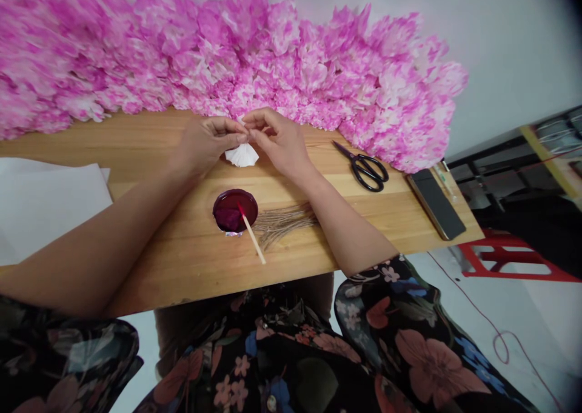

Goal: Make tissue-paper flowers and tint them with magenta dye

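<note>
Between my two hands is a white pleated paper piece [242,155], gathered at the top and fanning out below. My left hand [207,143] pinches the gathered part from the left with thumb and forefinger. From the other side, my right hand [279,140] pinches it too, fingertips almost meeting the left ones. Just below lies a round dish of dark magenta dye [227,218]. A thin wooden stick [253,238] rests on its rim, its tip stained red. Brown strings [286,222] lie in a bundle beside the dish, partly behind my right forearm.
A bank of pink and white paper flowers [309,67] lines the back of the wooden table [182,273]. Black-handled scissors [364,167] and a phone [436,204] lie at the right. White paper sheets [45,210] are at the left. A red stool [513,255] stands beyond the right edge.
</note>
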`<state>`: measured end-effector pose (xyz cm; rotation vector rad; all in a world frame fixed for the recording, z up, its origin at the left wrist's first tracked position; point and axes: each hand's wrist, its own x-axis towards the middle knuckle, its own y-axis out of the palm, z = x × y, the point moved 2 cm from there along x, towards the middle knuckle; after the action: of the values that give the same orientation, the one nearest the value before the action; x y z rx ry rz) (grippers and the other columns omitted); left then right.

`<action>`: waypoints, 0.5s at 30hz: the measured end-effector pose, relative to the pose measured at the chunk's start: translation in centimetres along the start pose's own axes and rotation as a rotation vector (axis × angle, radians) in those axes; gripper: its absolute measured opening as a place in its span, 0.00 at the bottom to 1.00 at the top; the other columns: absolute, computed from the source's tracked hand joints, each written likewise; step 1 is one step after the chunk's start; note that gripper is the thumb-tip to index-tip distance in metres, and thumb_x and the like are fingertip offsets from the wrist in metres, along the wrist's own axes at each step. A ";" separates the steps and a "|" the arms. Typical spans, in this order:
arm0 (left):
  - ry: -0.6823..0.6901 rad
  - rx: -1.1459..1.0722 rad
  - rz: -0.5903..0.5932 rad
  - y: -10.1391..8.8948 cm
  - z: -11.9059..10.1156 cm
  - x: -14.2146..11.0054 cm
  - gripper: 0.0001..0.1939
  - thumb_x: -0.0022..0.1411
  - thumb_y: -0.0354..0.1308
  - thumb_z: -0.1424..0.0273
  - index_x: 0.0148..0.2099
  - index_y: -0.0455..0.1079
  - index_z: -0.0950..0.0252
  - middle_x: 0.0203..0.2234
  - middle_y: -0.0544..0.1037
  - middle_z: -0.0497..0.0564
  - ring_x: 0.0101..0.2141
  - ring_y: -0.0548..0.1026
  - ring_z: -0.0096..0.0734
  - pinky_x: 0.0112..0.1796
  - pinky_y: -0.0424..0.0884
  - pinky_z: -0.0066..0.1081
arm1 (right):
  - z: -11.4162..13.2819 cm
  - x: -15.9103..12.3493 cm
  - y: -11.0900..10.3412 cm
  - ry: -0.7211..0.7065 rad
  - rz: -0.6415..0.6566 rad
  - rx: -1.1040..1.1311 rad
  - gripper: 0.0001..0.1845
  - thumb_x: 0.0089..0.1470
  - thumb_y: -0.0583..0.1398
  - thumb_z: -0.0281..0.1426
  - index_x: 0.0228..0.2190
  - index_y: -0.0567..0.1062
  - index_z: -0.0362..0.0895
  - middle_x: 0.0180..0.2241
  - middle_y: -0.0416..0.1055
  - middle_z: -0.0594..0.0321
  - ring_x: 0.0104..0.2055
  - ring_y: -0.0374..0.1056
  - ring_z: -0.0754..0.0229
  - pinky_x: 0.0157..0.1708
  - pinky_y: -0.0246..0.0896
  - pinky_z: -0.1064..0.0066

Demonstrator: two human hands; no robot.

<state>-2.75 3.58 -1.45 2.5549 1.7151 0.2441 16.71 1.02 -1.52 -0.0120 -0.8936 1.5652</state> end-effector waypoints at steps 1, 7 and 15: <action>0.007 0.005 -0.005 0.0 0.0 0.0 0.08 0.57 0.81 0.73 0.34 0.84 0.62 0.27 0.84 0.46 0.26 0.76 0.25 0.30 0.73 0.25 | 0.0 0.0 0.1 0.005 0.004 -0.010 0.17 0.74 0.62 0.46 0.52 0.80 0.48 0.49 0.82 0.63 0.52 0.79 0.57 0.55 0.75 0.61; -0.011 0.030 0.000 0.0 0.0 0.0 0.07 0.59 0.80 0.73 0.35 0.84 0.61 0.28 0.84 0.46 0.28 0.78 0.25 0.33 0.73 0.27 | 0.7 -0.1 0.2 -0.015 -0.018 -0.042 0.12 0.73 0.62 0.41 0.49 0.76 0.47 0.45 0.80 0.64 0.49 0.78 0.58 0.53 0.75 0.62; -0.023 0.006 -0.015 0.2 -0.4 -0.1 0.10 0.62 0.79 0.70 0.35 0.80 0.63 0.28 0.83 0.48 0.25 0.76 0.26 0.30 0.71 0.27 | 0.8 -0.2 0.3 -0.018 -0.013 -0.107 0.10 0.73 0.62 0.39 0.51 0.74 0.48 0.46 0.79 0.64 0.50 0.78 0.58 0.56 0.75 0.61</action>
<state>-2.67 3.40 -1.06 2.5382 1.7288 0.2084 16.05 0.47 -1.22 -0.0686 -0.9890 1.5062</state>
